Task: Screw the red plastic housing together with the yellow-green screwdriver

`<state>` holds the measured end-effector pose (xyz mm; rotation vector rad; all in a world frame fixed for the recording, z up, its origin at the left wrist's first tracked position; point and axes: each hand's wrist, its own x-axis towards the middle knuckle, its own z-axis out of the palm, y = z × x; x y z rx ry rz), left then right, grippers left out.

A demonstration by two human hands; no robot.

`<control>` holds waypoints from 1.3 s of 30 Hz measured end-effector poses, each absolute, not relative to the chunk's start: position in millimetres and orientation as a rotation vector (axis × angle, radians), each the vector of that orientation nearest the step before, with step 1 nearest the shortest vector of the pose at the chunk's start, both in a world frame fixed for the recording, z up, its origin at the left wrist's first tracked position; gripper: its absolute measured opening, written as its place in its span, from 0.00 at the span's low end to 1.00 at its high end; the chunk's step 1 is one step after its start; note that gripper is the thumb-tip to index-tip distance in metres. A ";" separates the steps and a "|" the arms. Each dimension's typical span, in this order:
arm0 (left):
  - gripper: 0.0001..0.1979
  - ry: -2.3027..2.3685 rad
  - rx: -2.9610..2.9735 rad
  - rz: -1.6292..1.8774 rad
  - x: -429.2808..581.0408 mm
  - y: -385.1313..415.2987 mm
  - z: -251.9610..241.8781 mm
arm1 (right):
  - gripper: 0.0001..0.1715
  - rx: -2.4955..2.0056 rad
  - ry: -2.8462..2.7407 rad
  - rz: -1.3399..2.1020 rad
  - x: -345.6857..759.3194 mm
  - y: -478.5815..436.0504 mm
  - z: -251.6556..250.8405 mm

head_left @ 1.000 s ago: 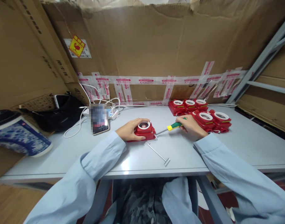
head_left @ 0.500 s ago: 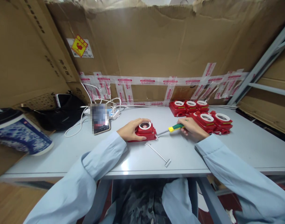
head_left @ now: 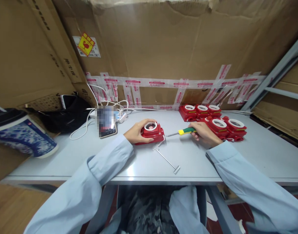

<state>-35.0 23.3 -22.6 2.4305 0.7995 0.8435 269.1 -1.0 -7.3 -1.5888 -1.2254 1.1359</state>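
Observation:
On the table in front of me is a red housing (head_left: 155,135) with a white ring around a round window on top. My left hand (head_left: 137,132) is closed around its left side, thumb along the front. My right hand (head_left: 204,132) grips the green and yellow handle of a screwdriver (head_left: 187,130). The shaft points left and its tip meets the right side of the housing, by a small whitish cord or wire. Whether the tip sits in a screw is too small to tell. A silver T-shaped metal hammer (head_left: 167,159) lies just in front, tied to the cord.
Several similar red housings (head_left: 218,126) stand at the back right. A phone (head_left: 107,125), a power strip (head_left: 122,116) with white cables, a black bag (head_left: 66,113) and a large blue-and-white cup (head_left: 27,133) are at the left. Cardboard (head_left: 149,45) walls the back.
The view has shifted slightly. My left hand still holds the red housing, and the screwdriver tip stays at its right side, the shaft now a little flatter.

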 end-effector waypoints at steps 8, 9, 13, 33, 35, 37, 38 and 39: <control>0.34 0.793 2.399 0.852 -34.7 23.7 -23.4 | 0.07 -1.567 -1.221 1.153 269.4 -1.0 -7.1; 0.34 0.790 2.395 0.853 -34.9 23.9 -23.6 | 0.07 -1.565 -1.221 1.156 269.6 -0.9 -7.2; 0.34 0.780 2.399 0.855 -35.2 24.7 -24.2 | 0.08 -1.557 -1.221 1.163 271.1 -0.1 -8.6; 0.33 0.735 2.394 0.890 -34.4 23.8 -23.1 | 0.07 -1.442 -1.380 1.277 283.1 0.3 -12.0; 0.33 0.740 2.392 0.893 -34.4 23.5 -23.1 | 0.10 -1.408 -1.401 1.293 285.0 -0.3 -10.3; 0.33 0.743 2.393 0.899 -34.5 23.6 -23.4 | 0.13 -1.373 -1.418 1.312 286.4 -1.0 -8.3; 0.34 0.746 2.394 0.899 -34.7 23.8 -23.7 | 0.15 -1.354 -1.432 1.332 287.2 -1.4 -7.4; 0.34 0.750 2.398 0.893 -34.8 24.2 -23.9 | 0.17 -1.336 -1.451 1.362 287.9 -1.9 -6.6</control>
